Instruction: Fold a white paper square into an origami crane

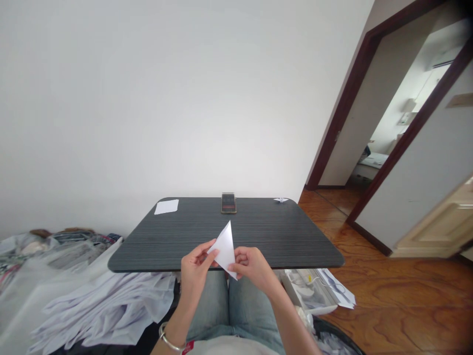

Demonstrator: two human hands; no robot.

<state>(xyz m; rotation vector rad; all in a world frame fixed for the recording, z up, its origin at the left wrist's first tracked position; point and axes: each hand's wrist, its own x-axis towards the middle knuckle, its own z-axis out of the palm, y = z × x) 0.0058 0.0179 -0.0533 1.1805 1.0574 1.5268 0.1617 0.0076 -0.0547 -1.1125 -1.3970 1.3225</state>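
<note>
A folded sheet of white paper, roughly a triangle with its point upward, is held above the near edge of the dark table. My left hand pinches its left corner between thumb and fingers. At the lower right edge, my right hand grips the paper with the thumb in front and the fingers curled behind. The fingertips behind the sheet are partly hidden.
A stack of white paper lies at the table's far left. A phone stands at the back middle, and a small folded paper figure sits far right. Below the table are white cloth at left and an open box at right.
</note>
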